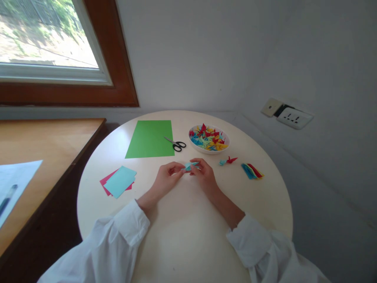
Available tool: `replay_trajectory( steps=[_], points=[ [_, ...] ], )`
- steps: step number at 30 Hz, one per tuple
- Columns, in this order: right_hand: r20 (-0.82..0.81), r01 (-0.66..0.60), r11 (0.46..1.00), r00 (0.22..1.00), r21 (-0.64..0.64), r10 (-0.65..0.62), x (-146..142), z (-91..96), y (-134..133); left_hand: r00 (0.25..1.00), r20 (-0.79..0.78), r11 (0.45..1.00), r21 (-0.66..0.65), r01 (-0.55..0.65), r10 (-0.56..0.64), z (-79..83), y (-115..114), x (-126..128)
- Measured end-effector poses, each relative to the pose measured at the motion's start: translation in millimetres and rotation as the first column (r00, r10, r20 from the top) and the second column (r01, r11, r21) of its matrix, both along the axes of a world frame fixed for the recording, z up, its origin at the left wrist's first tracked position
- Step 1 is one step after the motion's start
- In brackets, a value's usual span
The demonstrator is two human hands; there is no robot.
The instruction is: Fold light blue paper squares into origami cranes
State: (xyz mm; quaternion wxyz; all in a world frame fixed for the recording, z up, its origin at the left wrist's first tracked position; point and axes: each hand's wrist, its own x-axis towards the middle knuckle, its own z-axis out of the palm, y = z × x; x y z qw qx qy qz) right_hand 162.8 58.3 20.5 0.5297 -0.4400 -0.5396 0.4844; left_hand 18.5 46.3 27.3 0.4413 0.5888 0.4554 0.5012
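A small folded light-blue origami crane (191,166) is held between both hands above the middle of the round white table (182,243). My left hand (167,179) pinches its left end between thumb and fingers. On the other side, my right hand (204,175) grips the right part, covering some of the paper. Just to the right lie two finished small paper cranes, one light blue (223,162) and one red (232,160). Behind the hands stands a white bowl (203,151) full of colourful paper cranes.
Black-handled scissors (178,146) overlap a green sheet (151,139) at the back. Light-blue square paper (120,181) lies on pink paper (106,181) at left. Folded coloured strips (252,171) lie at right. A wooden desk (59,137) with paper and a pen adjoins left; walls stand behind.
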Motion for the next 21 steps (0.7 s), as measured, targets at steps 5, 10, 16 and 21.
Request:
replay_trajectory(
  steps=[5,10,16,21],
  points=[
    [-0.039,-0.055,0.998,0.998,0.015,0.055,-0.9,-1.7,-0.4,0.999,0.031,1.0,0.004,-0.027,0.027,1.9,0.5,-1.5],
    [-0.078,-0.082,0.996,0.993,0.023,0.084,-2.7,-0.6,-1.3,0.997,0.068,0.999,0.009,-0.049,0.049,4.6,0.1,-2.2],
    [-0.071,-0.096,0.995,0.993,0.009,0.097,-2.2,1.7,-2.6,0.997,0.055,0.998,0.018,-0.062,0.061,4.1,1.0,-3.2],
    [-0.03,-0.084,0.996,0.996,-0.009,0.084,-0.3,1.3,-1.8,0.999,-0.011,0.997,0.062,-0.051,0.052,1.3,0.1,-4.0]
  ],
)
